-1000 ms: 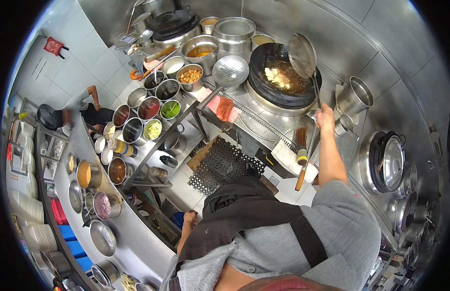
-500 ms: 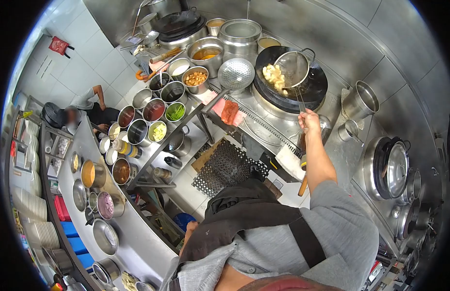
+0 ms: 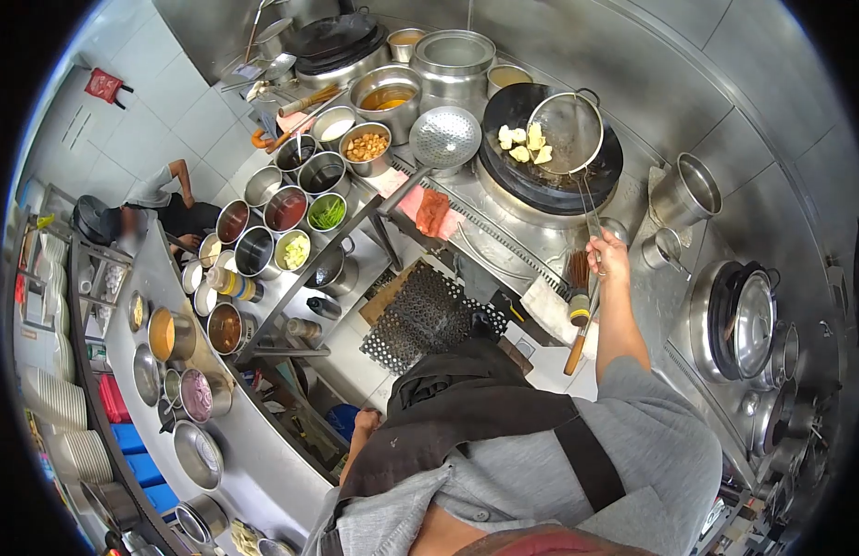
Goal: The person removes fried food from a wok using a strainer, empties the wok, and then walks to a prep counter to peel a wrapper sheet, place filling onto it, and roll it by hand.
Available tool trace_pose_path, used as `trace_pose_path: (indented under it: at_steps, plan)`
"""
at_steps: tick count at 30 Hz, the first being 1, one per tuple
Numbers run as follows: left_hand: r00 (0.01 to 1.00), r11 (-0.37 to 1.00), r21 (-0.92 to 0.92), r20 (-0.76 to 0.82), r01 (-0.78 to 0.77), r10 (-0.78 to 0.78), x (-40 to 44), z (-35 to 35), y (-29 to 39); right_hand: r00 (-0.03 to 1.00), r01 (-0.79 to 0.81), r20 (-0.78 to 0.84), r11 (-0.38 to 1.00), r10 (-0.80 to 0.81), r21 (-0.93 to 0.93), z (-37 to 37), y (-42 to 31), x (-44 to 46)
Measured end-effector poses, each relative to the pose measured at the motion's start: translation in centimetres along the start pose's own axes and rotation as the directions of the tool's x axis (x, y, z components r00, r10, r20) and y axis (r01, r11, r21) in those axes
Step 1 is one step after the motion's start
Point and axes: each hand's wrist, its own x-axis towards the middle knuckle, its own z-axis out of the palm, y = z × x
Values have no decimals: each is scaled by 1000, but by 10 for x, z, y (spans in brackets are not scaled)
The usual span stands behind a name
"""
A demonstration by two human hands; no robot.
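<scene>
My right hand (image 3: 608, 257) is closed around the long handle of a round wire-mesh strainer (image 3: 567, 139). The strainer is over the right part of a dark wok (image 3: 509, 104) on the stove. Pale yellow food chunks (image 3: 525, 145) are in the wok, left of the strainer. Below my right hand lie a bamboo brush (image 3: 578, 271) and a wooden-handled tool (image 3: 575, 355), by a white cloth (image 3: 546, 304). My left hand (image 3: 366, 423) hangs low beside my apron; its fingers are too small and partly hidden to read.
A perforated ladle (image 3: 445, 137) rests left of the wok. Several metal pots stand farther left, among them fried cubes (image 3: 366, 146) and chopped greens (image 3: 328, 212). A red cloth (image 3: 432, 212) lies along the stove edge. Another person (image 3: 175, 204) is at the far left, beyond the counter (image 3: 263, 454).
The strainer and my right hand have shifted slightly right, and my hand sits lower. The food, clumped by the strainer earlier, now shows as separate chunks in the wok.
</scene>
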Motion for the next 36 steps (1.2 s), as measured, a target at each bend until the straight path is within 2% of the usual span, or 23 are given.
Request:
trace_pose_path:
  at_steps: [1, 3, 6, 7, 12, 13, 15, 16, 18, 19, 21, 22, 23, 24, 25, 26, 27, 30, 34, 36]
  plan:
    - [1000, 1000, 3, 5, -6, 6, 0, 0, 1, 1000, 4, -19, 1000, -5, -22, -4, 0, -3]
    - [969, 949, -198, 26, 244, -244, -6, -16, 16, 999, 8, -47, 999, -10, -43, -12, 2, -3]
    - [810, 689, -456, 144, 564, -568, -16, -43, 41, 998, 51, -41, 996, -54, -76, -22, 7, 0]
    - [811, 691, -453, 143, 563, -567, -14, -41, 37, 997, 60, -41, 994, -64, -86, -23, 8, 0]
    - [939, 629, -713, 124, 310, -322, 1, -26, 3, 998, 37, -51, 986, -45, -162, -16, -2, -5]
    - [939, 629, -713, 122, 309, -323, 3, -22, 1, 997, 36, -60, 975, -51, -219, -13, -5, -7]
    - [963, 711, -670, 20, 212, -268, 5, -25, 5, 996, 36, -69, 961, -57, -275, -10, -8, -4]
    - [963, 712, -670, 20, 212, -268, 3, -26, 6, 997, 61, -25, 942, -74, -329, -10, -6, 1]
    - [984, 849, -513, -46, 125, -173, 3, -19, 0, 996, 89, 17, 921, -90, -379, 0, -15, 0]
    - [990, 902, -424, -72, 78, -120, 3, -16, -3, 991, 123, 19, 870, -129, -478, 7, -19, -1]
    - [994, 972, -234, -105, -17, -8, -1, -18, 0, 981, 171, 27, 785, -193, -596, 19, -21, 2]
    - [994, 972, -234, -106, -17, -8, -3, -18, 2, 981, 171, 27, 785, -193, -596, 22, -24, 1]
    - [976, 882, -427, 3, 197, -216, -9, -27, 15, 977, 182, 27, 765, -211, -618, 27, -28, 0]
    - [909, 713, -576, 149, 400, -389, -14, -33, 23, 973, 193, 29, 743, -228, -641, 30, -31, 1]
    - [908, 709, -579, 150, 401, -391, -16, -30, 22, 976, 188, 16, 796, -218, -575, 25, -26, 11]
    - [968, 903, -356, 19, 239, -249, -18, -24, 17, 976, 190, 21, 794, -218, -577, 21, -27, 13]
    - [996, 995, -84, -66, 61, -67, -17, -8, 5, 977, 200, 50, 812, -207, -547, 18, -29, 15]
    - [999, 992, 130, 46, -2, -4, 16, 71, -41, 976, 217, 99, 833, -194, -510, 17, -37, 9]
    - [1000, 998, 60, -27, 0, 2, 10, 84, -34, 971, 229, 61, 816, -232, -532, 13, -35, 3]
    - [998, 998, 2, -12, 69, -69, 9, 80, -28, 970, 227, 50, 817, -237, -531, 7, -29, 2]
